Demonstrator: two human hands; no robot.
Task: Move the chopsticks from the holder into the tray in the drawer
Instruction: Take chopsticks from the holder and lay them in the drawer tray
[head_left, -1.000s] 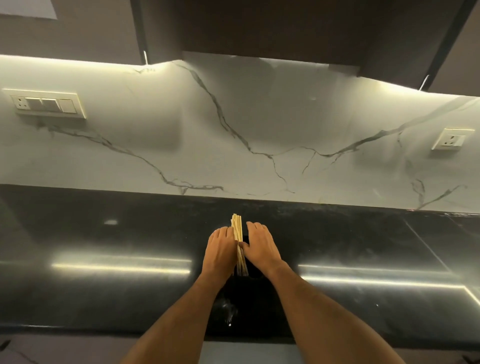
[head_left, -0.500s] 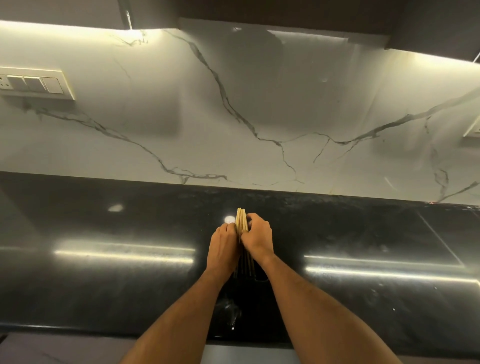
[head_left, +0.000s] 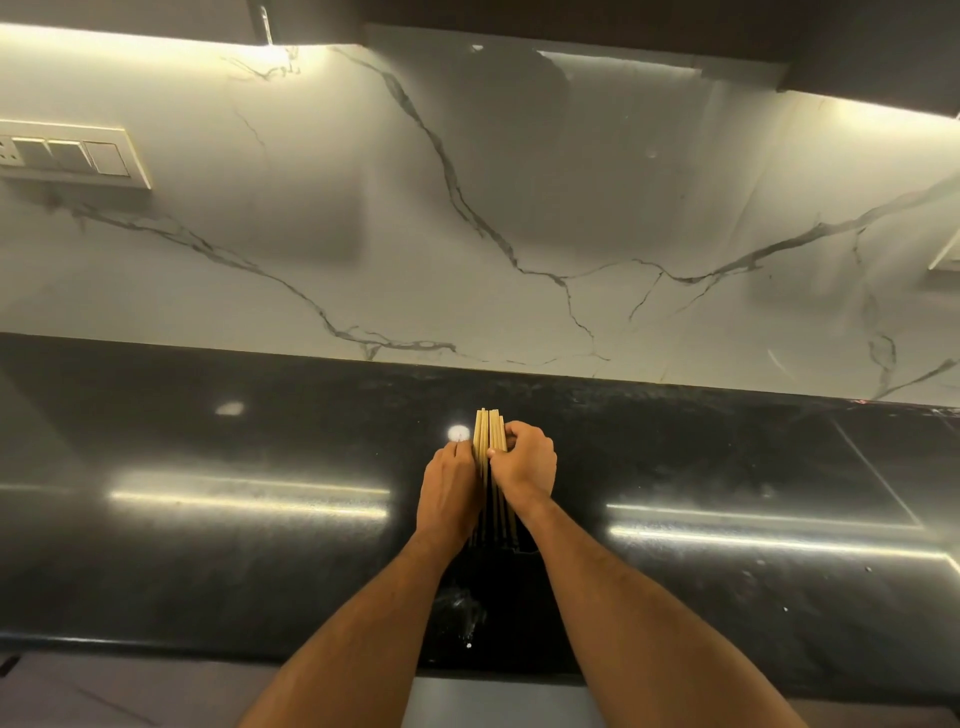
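Note:
A bundle of pale wooden chopsticks (head_left: 488, 431) stands upright in the middle of the black counter, its lower ends in a dark holder (head_left: 511, 545) that barely shows against the counter. My left hand (head_left: 451, 491) presses against the bundle's left side. My right hand (head_left: 524, 462) is curled around its right side, fingers wrapped near the top. The bundle is squeezed between both hands. No drawer or tray is in sight.
The glossy black counter (head_left: 234, 561) runs the full width, backed by a white marble wall (head_left: 519, 234). A switch panel (head_left: 67, 156) sits on the wall at the left, a socket (head_left: 946, 254) at the right edge. Dark cabinets hang overhead.
My right hand has gone from lying flat beside the chopsticks to curling its fingers around them. The bundle's tops stand a little higher above my hands. The view has tilted down slightly.

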